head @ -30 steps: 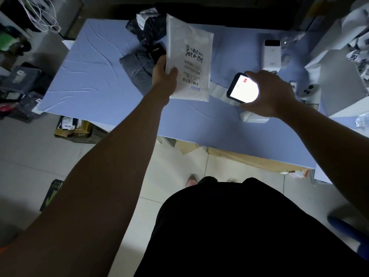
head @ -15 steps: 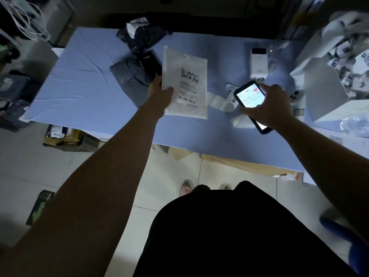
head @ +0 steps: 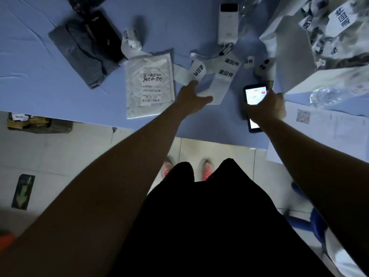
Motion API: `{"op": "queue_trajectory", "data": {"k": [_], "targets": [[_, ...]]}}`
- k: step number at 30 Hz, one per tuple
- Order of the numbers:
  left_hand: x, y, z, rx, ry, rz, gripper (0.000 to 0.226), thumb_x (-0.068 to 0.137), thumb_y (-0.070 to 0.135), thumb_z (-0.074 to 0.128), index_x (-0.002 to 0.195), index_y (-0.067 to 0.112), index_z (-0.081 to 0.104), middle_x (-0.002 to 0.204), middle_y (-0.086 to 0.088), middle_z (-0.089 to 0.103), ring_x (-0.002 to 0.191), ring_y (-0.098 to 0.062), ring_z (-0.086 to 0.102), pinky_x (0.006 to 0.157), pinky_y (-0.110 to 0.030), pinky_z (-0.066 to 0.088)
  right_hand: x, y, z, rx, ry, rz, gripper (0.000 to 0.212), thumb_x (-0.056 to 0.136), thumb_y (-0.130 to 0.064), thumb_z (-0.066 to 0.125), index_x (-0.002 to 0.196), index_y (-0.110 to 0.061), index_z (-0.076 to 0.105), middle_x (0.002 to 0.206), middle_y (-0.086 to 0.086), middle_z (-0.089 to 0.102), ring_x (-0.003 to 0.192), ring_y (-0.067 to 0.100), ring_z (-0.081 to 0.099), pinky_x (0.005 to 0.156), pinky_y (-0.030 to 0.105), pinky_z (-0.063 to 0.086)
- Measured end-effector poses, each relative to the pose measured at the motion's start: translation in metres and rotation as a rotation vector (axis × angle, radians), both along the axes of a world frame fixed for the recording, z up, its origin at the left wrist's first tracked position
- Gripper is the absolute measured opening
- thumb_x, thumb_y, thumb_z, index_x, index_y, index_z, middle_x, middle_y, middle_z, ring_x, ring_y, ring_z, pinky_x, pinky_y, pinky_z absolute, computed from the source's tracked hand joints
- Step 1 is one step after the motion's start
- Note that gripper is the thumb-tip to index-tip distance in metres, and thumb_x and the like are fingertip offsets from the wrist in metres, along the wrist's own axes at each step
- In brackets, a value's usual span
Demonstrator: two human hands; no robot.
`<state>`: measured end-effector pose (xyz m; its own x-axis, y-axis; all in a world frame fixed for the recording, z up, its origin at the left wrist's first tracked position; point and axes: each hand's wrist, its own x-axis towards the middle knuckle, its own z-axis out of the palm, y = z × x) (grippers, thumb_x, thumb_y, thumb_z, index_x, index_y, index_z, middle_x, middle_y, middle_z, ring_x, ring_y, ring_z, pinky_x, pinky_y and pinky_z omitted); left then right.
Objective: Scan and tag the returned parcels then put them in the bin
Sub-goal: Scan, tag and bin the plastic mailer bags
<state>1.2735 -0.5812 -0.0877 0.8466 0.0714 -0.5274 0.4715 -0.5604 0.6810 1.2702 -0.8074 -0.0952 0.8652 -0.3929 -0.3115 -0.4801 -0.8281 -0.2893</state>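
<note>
A white parcel bag point(head: 148, 86) with a barcode label lies flat on the blue table point(head: 40, 80), near the front edge. My left hand point(head: 191, 96) is just right of it, fingers on the end of a white strip of printed tags point(head: 221, 80). My right hand point(head: 267, 105) grips a lit phone point(head: 253, 100) above the table's front edge. A grey parcel point(head: 79, 54) with a black one on top lies at the left back.
A white label printer point(head: 228, 23) stands at the back. White bags and printed tags point(head: 327, 27) pile up at the right, with a sheet bearing a QR code point(head: 303, 115) and a clear plastic bottle point(head: 324, 95). A blue stool point(head: 311, 222) is at the lower right.
My left hand has put the white parcel down on the table and moved right to the tag strip. My right hand has lowered the phone toward the table's front edge.
</note>
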Motion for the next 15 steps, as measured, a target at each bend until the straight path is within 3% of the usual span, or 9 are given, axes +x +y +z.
{"op": "queue_trajectory", "data": {"k": [3,5,7,8,10,12,15], "targets": [[0.001,-0.026,-0.016,0.153,-0.041,-0.074,0.088,0.081,0.044,0.079,0.154,0.026,0.034,0.146,-0.011,0.049,0.131,-0.032,0.049,0.102,-0.038,0.047,0.006,-0.012,-0.012,-0.020,0.014,0.028,0.082,0.075,-0.058,0.078,0.137,-0.014,0.049,0.129,0.013,0.052,0.121,0.034,0.055,0.091,0.048,0.052],[0.004,-0.034,-0.025,0.272,-0.048,-0.073,0.066,0.086,0.040,0.075,0.144,0.023,0.049,0.138,-0.011,0.054,0.127,-0.034,0.051,0.101,-0.047,0.049,0.008,-0.016,-0.018,-0.038,-0.003,0.053,0.082,0.076,-0.057,0.079,0.138,-0.015,0.047,0.130,0.013,0.051,0.123,0.033,0.053,0.089,0.048,0.052],[0.007,-0.040,-0.029,0.343,-0.090,-0.068,0.029,0.093,0.032,0.068,0.117,0.017,0.064,0.118,-0.010,0.064,0.113,-0.031,0.059,0.095,-0.045,0.051,0.007,-0.017,-0.022,-0.052,-0.030,0.073,0.082,0.075,-0.056,0.079,0.138,-0.017,0.044,0.126,0.012,0.053,0.120,0.032,0.054,0.084,0.048,0.053],[0.008,-0.043,-0.029,0.300,-0.111,-0.050,0.017,0.095,0.029,0.065,0.101,0.014,0.063,0.104,-0.010,0.064,0.101,-0.030,0.060,0.088,-0.041,0.051,0.005,-0.016,-0.023,-0.061,-0.047,0.088,0.083,0.074,-0.056,0.079,0.139,-0.018,0.043,0.124,0.011,0.054,0.118,0.032,0.055,0.081,0.047,0.053],[0.010,-0.046,-0.025,0.146,-0.141,0.027,0.019,0.096,0.023,0.062,0.083,0.012,0.052,0.083,-0.007,0.055,0.080,-0.027,0.053,0.070,-0.031,0.044,0.001,-0.015,-0.028,-0.081,-0.080,0.136,0.086,0.074,-0.054,0.079,0.141,-0.020,0.039,0.122,0.011,0.056,0.116,0.032,0.056,0.075,0.043,0.050],[0.012,-0.045,-0.018,0.033,-0.186,0.121,0.019,0.095,0.019,0.060,0.082,0.009,0.049,0.074,-0.002,0.051,0.072,-0.021,0.048,0.058,-0.025,0.038,-0.001,-0.013,-0.030,-0.084,-0.081,0.182,0.086,0.075,-0.054,0.079,0.143,-0.021,0.037,0.124,0.011,0.057,0.117,0.033,0.056,0.075,0.042,0.049],[0.013,-0.041,-0.002,-0.048,-0.277,0.179,0.016,0.093,0.018,0.062,0.083,0.011,0.052,0.071,0.006,0.052,0.063,-0.006,0.048,0.051,-0.013,0.035,0.000,-0.010,-0.029,-0.079,-0.027,0.201,0.078,0.080,-0.056,0.075,0.141,-0.018,0.042,0.130,0.012,0.059,0.120,0.034,0.055,0.086,0.046,0.052]]}}
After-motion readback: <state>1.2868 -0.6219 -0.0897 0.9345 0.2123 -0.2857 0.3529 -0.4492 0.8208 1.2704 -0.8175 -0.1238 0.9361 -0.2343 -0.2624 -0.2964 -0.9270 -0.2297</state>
